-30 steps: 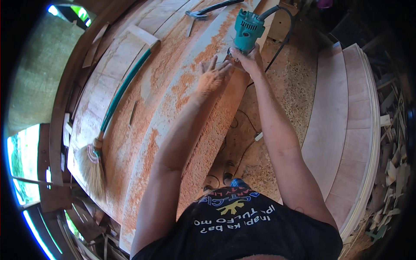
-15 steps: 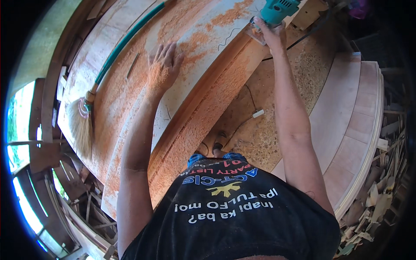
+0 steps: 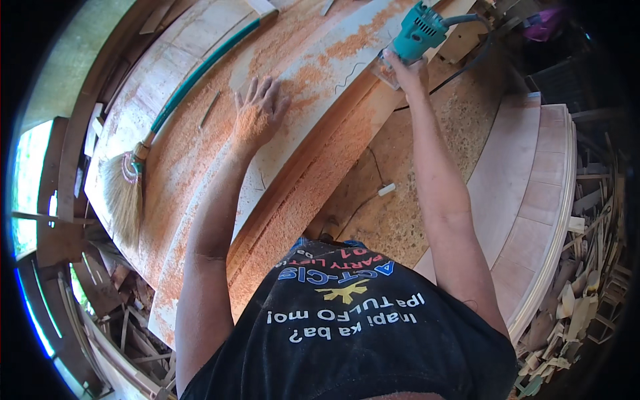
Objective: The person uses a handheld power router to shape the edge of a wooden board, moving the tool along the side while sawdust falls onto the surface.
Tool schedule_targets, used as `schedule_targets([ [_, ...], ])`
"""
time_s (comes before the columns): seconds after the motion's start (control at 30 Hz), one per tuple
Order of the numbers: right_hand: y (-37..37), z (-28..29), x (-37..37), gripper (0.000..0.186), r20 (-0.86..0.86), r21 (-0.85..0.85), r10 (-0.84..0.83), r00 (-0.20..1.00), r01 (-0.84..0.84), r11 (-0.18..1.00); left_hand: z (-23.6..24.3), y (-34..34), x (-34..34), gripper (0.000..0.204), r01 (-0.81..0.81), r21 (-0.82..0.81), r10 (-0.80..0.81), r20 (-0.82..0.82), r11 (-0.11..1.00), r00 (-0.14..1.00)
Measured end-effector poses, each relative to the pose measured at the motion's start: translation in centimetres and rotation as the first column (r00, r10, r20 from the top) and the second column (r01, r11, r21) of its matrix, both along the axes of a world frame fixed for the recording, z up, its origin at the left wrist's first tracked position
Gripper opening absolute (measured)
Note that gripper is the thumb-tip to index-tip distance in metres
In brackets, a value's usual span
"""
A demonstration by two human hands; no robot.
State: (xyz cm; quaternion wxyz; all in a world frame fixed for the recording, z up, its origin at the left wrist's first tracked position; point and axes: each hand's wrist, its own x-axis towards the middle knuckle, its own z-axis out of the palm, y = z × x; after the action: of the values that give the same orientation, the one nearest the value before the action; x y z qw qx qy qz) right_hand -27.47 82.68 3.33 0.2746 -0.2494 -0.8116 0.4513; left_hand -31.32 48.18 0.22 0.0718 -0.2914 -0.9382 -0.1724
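My right hand [image 3: 409,79] grips a teal trim router [image 3: 417,32] on the upper part of a long wooden edge [image 3: 320,160] coated with orange shavings. The router's clear base rests at that edge; its cord loops rightward. My left hand [image 3: 259,115] lies with fingers apart on the shaving-dusted curved board [image 3: 300,113], holding nothing. Left of it are a thin rod [image 3: 209,110] and a broom [image 3: 123,197] with a long teal handle.
At right stands a curved plywood panel [image 3: 500,153] with a layered rim. Wood scraps [image 3: 567,313] pile beyond it. Below the workpiece, a cord with a white fitting [image 3: 387,190] lies on the debris-covered floor. A purple object [image 3: 543,23] is at upper right.
My left hand has left the router's side, moving leftward onto the board with fingers spread. My right hand, still gripping the router, sits farther right in the view.
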Motion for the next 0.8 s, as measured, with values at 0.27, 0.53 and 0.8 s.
schedule_targets([
  [0.27,-1.2,0.7,-0.8,0.075,-0.061,-0.347,0.080,0.995,-0.096,0.933,0.1,-0.1,0.6,0.057,0.023,0.081,-0.020,-0.032,0.996,0.999],
  [0.53,2.1,-1.4,-1.6,0.077,-0.076,-0.220,0.055,0.996,-0.071,0.973,1.1,11.2,4.3,0.051,0.312,0.045,-0.310,-0.050,0.949,0.950],
  [0.8,2.2,-0.9,-1.3,0.072,-0.069,-0.265,0.105,0.992,-0.120,0.957,-1.3,18.7,3.1,0.050,0.262,0.010,-0.253,-0.224,0.965,0.941],
])
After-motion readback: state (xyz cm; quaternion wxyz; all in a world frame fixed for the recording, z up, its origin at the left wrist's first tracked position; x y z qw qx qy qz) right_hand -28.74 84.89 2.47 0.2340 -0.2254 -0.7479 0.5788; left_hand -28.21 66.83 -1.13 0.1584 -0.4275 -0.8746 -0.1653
